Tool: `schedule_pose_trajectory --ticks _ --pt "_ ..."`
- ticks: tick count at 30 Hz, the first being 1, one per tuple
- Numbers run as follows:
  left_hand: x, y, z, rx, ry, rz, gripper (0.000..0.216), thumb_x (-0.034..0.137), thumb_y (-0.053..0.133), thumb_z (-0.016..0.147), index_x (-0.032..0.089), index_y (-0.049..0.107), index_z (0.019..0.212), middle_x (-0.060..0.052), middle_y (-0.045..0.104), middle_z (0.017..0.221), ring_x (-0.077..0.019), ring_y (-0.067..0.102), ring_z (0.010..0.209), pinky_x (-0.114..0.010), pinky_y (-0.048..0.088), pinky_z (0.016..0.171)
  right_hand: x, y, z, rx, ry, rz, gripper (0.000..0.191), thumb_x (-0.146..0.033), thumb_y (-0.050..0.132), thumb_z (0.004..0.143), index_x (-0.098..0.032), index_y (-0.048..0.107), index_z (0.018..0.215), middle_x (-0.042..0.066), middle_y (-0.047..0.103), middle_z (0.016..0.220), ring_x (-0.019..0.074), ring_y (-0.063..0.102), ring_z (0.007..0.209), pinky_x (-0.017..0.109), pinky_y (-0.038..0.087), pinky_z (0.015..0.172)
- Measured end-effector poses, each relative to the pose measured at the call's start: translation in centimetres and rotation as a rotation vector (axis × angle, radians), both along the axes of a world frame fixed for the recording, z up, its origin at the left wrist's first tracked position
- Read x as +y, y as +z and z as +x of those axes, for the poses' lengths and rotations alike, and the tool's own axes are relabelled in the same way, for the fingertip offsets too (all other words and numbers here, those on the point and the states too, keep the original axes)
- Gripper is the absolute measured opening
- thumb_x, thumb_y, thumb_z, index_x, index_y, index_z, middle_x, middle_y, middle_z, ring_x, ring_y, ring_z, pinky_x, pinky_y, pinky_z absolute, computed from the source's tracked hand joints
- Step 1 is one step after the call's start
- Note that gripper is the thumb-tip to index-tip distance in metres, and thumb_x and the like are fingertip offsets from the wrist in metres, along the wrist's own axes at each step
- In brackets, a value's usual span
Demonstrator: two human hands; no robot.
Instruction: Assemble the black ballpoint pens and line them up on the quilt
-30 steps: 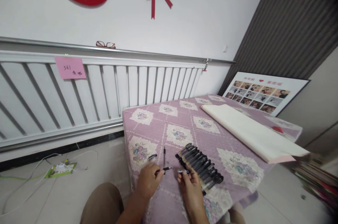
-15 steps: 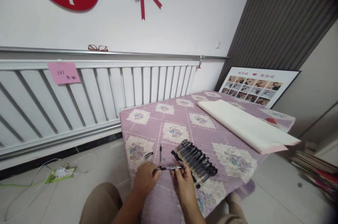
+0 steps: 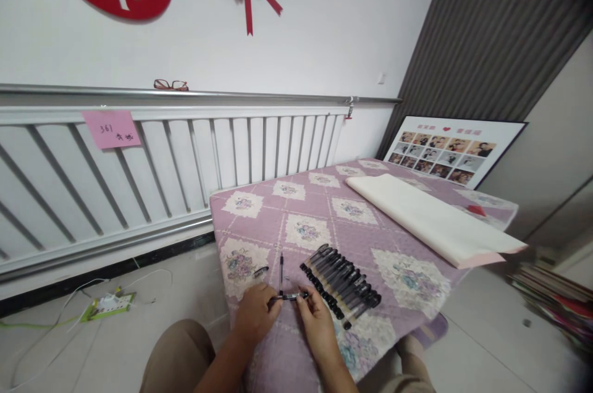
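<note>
A black gel pen (image 3: 291,296) lies level between my two hands, low over the table edge nearest me. My left hand (image 3: 254,312) pinches its left end, and the fingers of my right hand (image 3: 315,317) close round its right end. Just beyond them a thin dark pen part (image 3: 281,268) rests on the cloth, pointing away from me. A black pen cap (image 3: 260,272) lies left of it. To the right of my right hand, a row of several capped black pens (image 3: 341,282) lies side by side on the cloth.
The purple flowered tablecloth (image 3: 319,220) covers the table. A folded cream sheet (image 3: 417,211) lies on its right side, with a framed photo board (image 3: 445,149) behind. A white radiator (image 3: 241,146) runs along the wall. A power strip (image 3: 109,306) with cables sits on the floor at left.
My right hand has moved left along the pen, closer to my left hand, and less of the pen's length shows. My left hand has hardly moved.
</note>
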State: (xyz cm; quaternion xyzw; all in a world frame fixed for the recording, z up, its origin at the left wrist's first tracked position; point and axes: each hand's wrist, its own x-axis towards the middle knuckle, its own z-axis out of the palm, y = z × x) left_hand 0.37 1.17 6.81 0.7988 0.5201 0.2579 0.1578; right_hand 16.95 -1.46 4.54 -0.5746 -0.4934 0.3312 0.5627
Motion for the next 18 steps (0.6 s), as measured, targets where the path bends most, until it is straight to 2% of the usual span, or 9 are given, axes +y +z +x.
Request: schedule_pose_trajectory --ticks 11,18 --pt "-0.24 0.03 -0.29 -0.107 -0.112 0.039 0.018 0.021 0.047 0.086 0.022 0.064 0.090 -0.003 0.060 0.086 -0.0177 0.053 0.085 -0.030 0.039 0.079 -0.24 0.92 -0.17 -0.029 0.049 0.001 0.034 -0.037 0.059 0.077 -0.023 0.066 0.107 0.005 0.068 0.105 0.0227 0.061 0.098 0.035 0.044 0.090" --pt "-0.06 -0.07 -0.28 -0.070 -0.114 0.041 0.017 0.018 0.049 0.084 0.022 0.065 0.089 -0.003 0.061 0.087 -0.0175 0.054 0.085 -0.031 0.038 0.080 -0.03 0.39 -0.08 -0.003 0.076 0.001 0.033 -0.038 0.060 0.077 -0.024 0.067 0.107 0.005 0.069 0.106 0.0221 0.062 0.096 0.036 0.045 0.091"
